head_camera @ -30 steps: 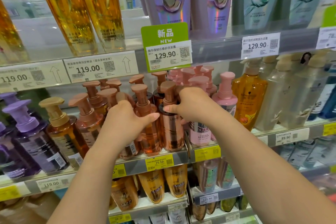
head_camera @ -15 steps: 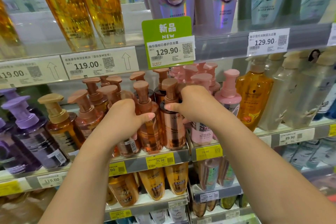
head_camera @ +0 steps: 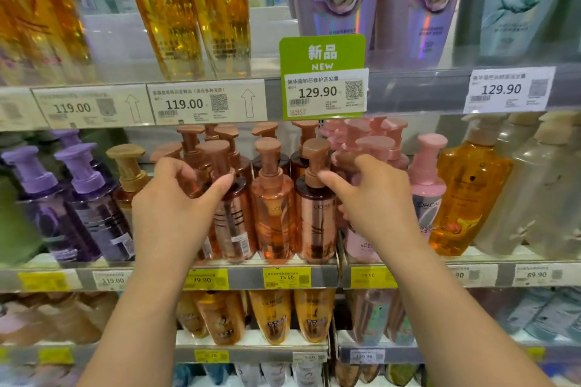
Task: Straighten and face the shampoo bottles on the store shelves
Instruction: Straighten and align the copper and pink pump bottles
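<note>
Copper pump shampoo bottles stand in rows on the middle shelf (head_camera: 251, 276). My left hand (head_camera: 176, 207) wraps around a copper bottle (head_camera: 204, 250) that it mostly hides, with the thumb on the neck of the neighbouring dark-capped copper bottle (head_camera: 234, 223). An amber copper bottle (head_camera: 273, 214) stands free between my hands. My right hand (head_camera: 374, 201) curls over a pink pump bottle (head_camera: 361, 245), its thumb tip touching the collar of the rose-gold bottle (head_camera: 316, 220). Both rose-gold labels face forward.
Purple pump bottles (head_camera: 91, 214) stand to the left, and a pink bottle (head_camera: 427, 195) and an orange bottle (head_camera: 465, 198) to the right. A green "NEW" price tag (head_camera: 323, 78) hangs from the upper shelf edge. Tall golden bottles (head_camera: 188, 9) stand above, more bottles below.
My hands have drawn slightly apart. The left hand shifted left off the amber bottle, and the right hand's grip has loosened, with its thumb still at the rose-gold bottle's collar.
</note>
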Tool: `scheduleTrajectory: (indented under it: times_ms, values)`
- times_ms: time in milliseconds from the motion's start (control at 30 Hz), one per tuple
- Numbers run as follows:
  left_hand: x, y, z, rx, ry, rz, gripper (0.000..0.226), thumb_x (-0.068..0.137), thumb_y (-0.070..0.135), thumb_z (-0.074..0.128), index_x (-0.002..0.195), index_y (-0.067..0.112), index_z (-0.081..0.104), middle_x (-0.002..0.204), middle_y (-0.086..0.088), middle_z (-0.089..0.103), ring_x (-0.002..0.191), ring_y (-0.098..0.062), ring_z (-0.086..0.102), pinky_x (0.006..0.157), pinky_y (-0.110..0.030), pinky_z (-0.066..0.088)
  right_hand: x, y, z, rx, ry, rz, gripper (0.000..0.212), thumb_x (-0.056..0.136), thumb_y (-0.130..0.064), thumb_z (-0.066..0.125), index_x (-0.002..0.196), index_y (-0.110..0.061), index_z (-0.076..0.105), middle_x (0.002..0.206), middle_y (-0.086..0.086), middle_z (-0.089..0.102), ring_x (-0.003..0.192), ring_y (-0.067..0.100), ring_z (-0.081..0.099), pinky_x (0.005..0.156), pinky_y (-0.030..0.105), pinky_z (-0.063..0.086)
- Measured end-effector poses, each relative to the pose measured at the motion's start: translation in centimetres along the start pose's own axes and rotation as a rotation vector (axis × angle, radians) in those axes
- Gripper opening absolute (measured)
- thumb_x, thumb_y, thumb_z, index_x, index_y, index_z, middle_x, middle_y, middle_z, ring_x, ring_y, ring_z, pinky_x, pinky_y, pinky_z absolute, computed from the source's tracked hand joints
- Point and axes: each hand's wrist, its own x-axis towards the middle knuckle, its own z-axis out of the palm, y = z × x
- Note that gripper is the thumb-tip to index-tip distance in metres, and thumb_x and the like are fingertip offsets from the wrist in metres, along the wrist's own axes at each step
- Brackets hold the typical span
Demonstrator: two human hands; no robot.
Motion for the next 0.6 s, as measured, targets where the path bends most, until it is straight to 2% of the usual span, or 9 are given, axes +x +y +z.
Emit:
scheduleTrajectory:
  times_ms: [67,100,167,267,300,367,467,600]
  values:
    - [-0.2,-0.7,0.0,-0.012,0.021,-0.02,0.044,0.073,0.053,0.076,0.089,0.021,0.05,0.072,0.017,0.046,0.077,-0.021,0.049,0.067,-0.033,0.037,-0.8,-0.5,-0.3,0.109,0.143,-0.021,0.024,0.086,-0.047,0.071,0.094,-0.024,0.072,0.084,-0.016,0.071,0.074,0.006,0.067,0.067,0.033,0.058]
    - [-0.2,-0.9,0.1,-0.01,0.022,-0.022,0.044,0.073,0.053,0.076,0.091,0.022,0.05,0.072,0.017,0.045,0.077,-0.021,0.049,0.067,-0.032,0.037,-1.1,-1.0,-0.4,0.134,0.149,-0.04,0.018,0.086,-0.045,0.072,0.092,-0.028,0.072,0.081,-0.02,0.069,0.073,0.001,0.067,0.067,0.027,0.057]
    - [0.0,-1.0,0.6,0.008,0.014,-0.01,0.048,0.073,0.055,0.076,0.097,0.021,0.05,0.073,0.017,0.048,0.076,-0.021,0.051,0.066,-0.032,0.037,-1.7,-2.1,-0.3,0.146,0.034,-0.082,0.017,0.086,-0.044,0.072,0.096,-0.031,0.074,0.082,-0.024,0.068,0.075,-0.004,0.066,0.07,0.018,0.055]
    - [0.3,-0.9,1.4,0.05,-0.028,0.007,0.065,0.072,0.059,0.075,0.113,0.016,0.049,0.089,0.009,0.057,0.09,-0.024,0.061,0.068,-0.029,0.039,-1.8,-3.3,0.8,0.017,-0.2,-0.128,0.038,0.09,-0.044,0.068,0.124,-0.027,0.068,0.109,-0.008,0.074,0.094,0.009,0.07,0.087,0.032,0.057]
    - [0.3,-0.9,1.6,0.075,-0.047,0.006,0.073,0.07,0.061,0.075,0.118,0.014,0.046,0.093,0.005,0.06,0.094,-0.026,0.062,0.067,-0.029,0.04,-1.7,-3.6,1.3,-0.048,-0.226,-0.148,0.043,0.091,-0.045,0.066,0.13,-0.025,0.064,0.116,-0.004,0.073,0.103,0.014,0.068,0.092,0.031,0.054]
    - [0.5,-0.8,2.1,0.163,-0.089,0.009,0.087,0.067,0.069,0.072,0.123,0.009,0.042,0.096,-0.009,0.066,0.093,-0.033,0.064,0.062,-0.031,0.045,-1.5,-4.1,2.2,-0.132,-0.234,-0.173,0.046,0.094,-0.045,0.061,0.133,-0.02,0.059,0.117,0.003,0.072,0.111,0.022,0.065,0.09,0.034,0.051]
    - [1.1,-0.7,2.5,0.311,-0.133,0.058,0.092,0.067,0.074,0.067,0.117,0.001,0.043,0.088,-0.015,0.064,0.082,-0.035,0.065,0.056,-0.034,0.049,-0.9,-4.6,3.5,-0.201,-0.175,-0.169,0.039,0.097,-0.046,0.056,0.119,-0.014,0.061,0.101,0.008,0.073,0.101,0.03,0.066,0.077,0.037,0.05]
    - [2.2,-0.8,2.0,0.306,-0.207,0.105,0.074,0.068,0.068,0.072,0.095,0.005,0.044,0.066,0.0,0.05,0.078,-0.033,0.064,0.054,-0.034,0.047,-0.1,-5.4,5.1,-0.225,-0.138,-0.113,0.042,0.095,-0.052,0.055,0.094,-0.011,0.064,0.09,0.01,0.071,0.09,0.032,0.067,0.072,0.036,0.049]
